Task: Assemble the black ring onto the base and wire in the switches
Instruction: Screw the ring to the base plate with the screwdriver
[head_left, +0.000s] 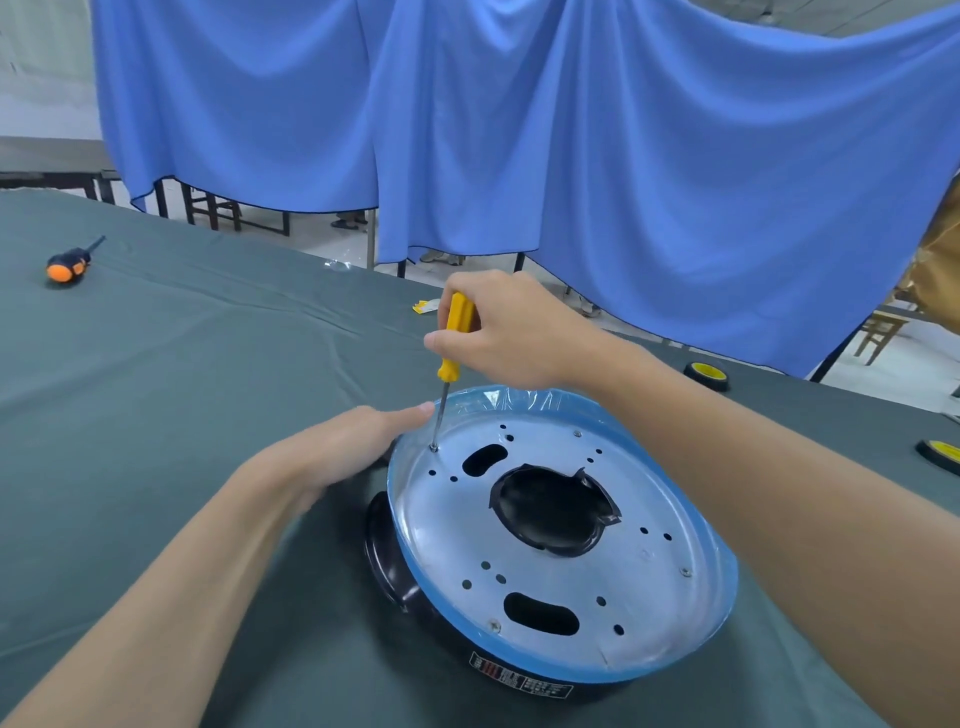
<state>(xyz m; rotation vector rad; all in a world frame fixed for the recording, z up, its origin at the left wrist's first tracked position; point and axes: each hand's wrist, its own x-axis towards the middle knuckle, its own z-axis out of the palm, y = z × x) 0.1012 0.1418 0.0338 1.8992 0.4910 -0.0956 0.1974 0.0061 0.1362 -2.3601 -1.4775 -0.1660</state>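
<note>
Right hand (501, 332) is clamping fingers round a yellow screwdriver (461, 314), tip on the metal base (649, 493). Left hand (353, 447) is touching its rim, fingers straight.

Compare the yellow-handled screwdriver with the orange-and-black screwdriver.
The yellow-handled screwdriver stands nearly upright, gripped by the right hand, tip on the silver metal plate; the orange-and-black screwdriver lies untouched on the green tablecloth. The yellow handle looks slim and single-coloured, the orange-and-black one stubbier and two-toned. Both are manual screwdrivers.
</note>
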